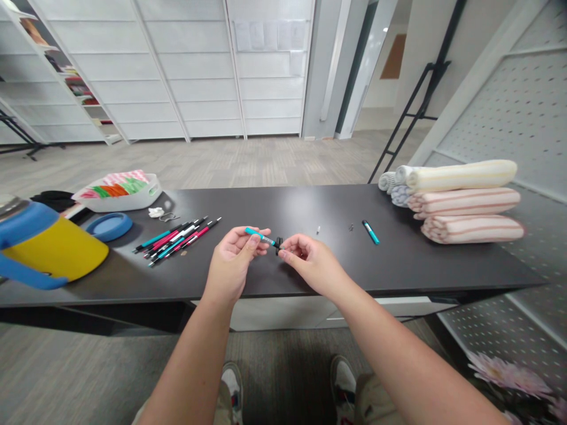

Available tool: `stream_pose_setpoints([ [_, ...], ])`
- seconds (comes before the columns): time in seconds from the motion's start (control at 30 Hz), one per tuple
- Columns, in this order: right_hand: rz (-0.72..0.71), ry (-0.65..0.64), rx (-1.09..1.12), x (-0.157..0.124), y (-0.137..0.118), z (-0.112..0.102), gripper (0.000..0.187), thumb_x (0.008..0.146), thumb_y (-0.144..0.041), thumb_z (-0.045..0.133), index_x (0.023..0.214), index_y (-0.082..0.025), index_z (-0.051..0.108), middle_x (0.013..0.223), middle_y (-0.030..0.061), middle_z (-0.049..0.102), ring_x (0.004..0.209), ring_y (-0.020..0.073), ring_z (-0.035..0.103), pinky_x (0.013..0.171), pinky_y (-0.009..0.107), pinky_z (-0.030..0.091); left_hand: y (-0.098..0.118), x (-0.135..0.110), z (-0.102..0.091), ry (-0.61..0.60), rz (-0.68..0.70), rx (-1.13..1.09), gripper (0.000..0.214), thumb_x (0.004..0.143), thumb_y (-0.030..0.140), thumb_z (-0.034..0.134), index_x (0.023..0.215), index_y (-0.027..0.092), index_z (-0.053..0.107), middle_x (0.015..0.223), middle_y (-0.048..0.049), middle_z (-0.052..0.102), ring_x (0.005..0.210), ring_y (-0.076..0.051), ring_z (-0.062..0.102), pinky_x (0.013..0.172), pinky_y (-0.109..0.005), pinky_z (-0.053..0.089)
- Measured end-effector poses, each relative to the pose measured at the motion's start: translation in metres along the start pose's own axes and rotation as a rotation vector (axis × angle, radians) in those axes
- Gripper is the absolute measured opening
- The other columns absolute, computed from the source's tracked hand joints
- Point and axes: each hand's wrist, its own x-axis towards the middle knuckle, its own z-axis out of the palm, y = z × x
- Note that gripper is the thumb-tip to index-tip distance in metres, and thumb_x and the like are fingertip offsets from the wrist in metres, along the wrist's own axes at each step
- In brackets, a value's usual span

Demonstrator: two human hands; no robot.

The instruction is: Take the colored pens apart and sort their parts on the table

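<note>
My left hand (234,260) pinches a teal pen (260,236) that slants down to the right over the desk. At its lower right end is a small black part (279,245), gripped between the thumb and fingers of my right hand (308,260). It is too small to make out whether the two pieces are joined. To the right on the desk lies a shorter teal pen piece (371,232) with a dark end. A tiny white piece (318,230) and a small metallic bit (351,226) rest beyond my right hand.
Left of my hands lies a pile of teal, red, white and black pens (177,241). Farther left are a blue lid (109,226), a yellow and blue jug (57,251) and a white basket (119,202). Rolled towels (469,200) are stacked on the desk's (319,203) right.
</note>
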Motion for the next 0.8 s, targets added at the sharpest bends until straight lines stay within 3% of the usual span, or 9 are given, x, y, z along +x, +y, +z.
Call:
stream_pose_setpoints([
  [0.1,-0.013,-0.018,-0.029,0.0003,0.0000,0.0000,0.024,0.096,-0.043,0.066,0.106,-0.022,0.073,0.093,0.0028,0.078,0.077,0.0160,0.067,0.070,0.028,0.049,-0.0001,0.0002,-0.0002,0.005,-0.008,-0.003,0.033,0.085,0.038,0.084,0.105,0.017,0.067,0.116,-0.0142,0.079,0.083,-0.016,0.075,0.079,-0.029,0.060],
  [0.2,-0.037,-0.038,-0.108,0.0001,0.0001,-0.0004,0.024,0.101,-0.041,0.058,0.098,-0.022,0.074,0.088,0.0023,0.077,0.076,0.0158,0.066,0.070,0.028,0.047,-0.0004,0.0003,-0.0003,-0.009,-0.013,-0.006,0.032,0.087,0.037,0.083,0.106,0.016,0.068,0.116,-0.0141,0.079,0.083,-0.015,0.075,0.080,-0.029,0.060],
  [0.33,-0.010,0.007,-0.009,0.0003,0.0023,0.0005,0.022,0.093,-0.041,0.069,0.103,-0.021,0.069,0.091,0.0023,0.076,0.077,0.0159,0.066,0.071,0.028,0.050,-0.0008,0.0003,-0.0002,-0.017,-0.014,0.001,0.032,0.087,0.037,0.083,0.106,0.016,0.069,0.116,-0.0142,0.079,0.083,-0.015,0.075,0.081,-0.028,0.060],
  [0.4,-0.008,-0.008,-0.008,0.0003,0.0025,0.0007,0.025,0.096,-0.043,0.066,0.109,-0.022,0.069,0.092,0.0022,0.076,0.077,0.0156,0.066,0.070,0.028,0.049,-0.0010,0.0004,-0.0003,-0.017,-0.016,-0.002,0.033,0.086,0.037,0.083,0.106,0.016,0.068,0.116,-0.0143,0.079,0.084,-0.015,0.075,0.081,-0.029,0.060],
  [0.53,-0.032,-0.050,-0.122,0.0002,0.0018,0.0001,0.026,0.103,-0.041,0.055,0.095,-0.022,0.072,0.085,0.0013,0.076,0.072,0.0146,0.063,0.068,0.027,0.046,-0.0012,0.0007,-0.0004,-0.015,-0.016,0.000,0.032,0.087,0.037,0.083,0.106,0.015,0.068,0.115,-0.0144,0.079,0.084,-0.015,0.075,0.081,-0.029,0.060],
  [0.7,0.005,-0.008,0.057,0.0010,0.0039,0.0017,0.019,0.092,-0.039,0.070,0.097,-0.021,0.067,0.088,0.0025,0.077,0.077,0.0161,0.068,0.071,0.028,0.051,0.0007,0.0002,0.0012,-0.008,-0.032,0.010,0.032,0.086,0.037,0.084,0.105,0.015,0.069,0.114,-0.0146,0.079,0.083,-0.016,0.075,0.081,-0.029,0.060],
  [0.8,0.033,-0.029,0.073,0.0011,0.0027,0.0015,0.023,0.093,-0.042,0.068,0.101,-0.021,0.068,0.090,0.0034,0.078,0.073,0.0153,0.067,0.067,0.027,0.050,0.0013,-0.0001,0.0018,-0.002,-0.029,0.005,0.032,0.086,0.037,0.084,0.104,0.016,0.068,0.113,-0.0143,0.080,0.083,-0.016,0.075,0.080,-0.029,0.060],
])
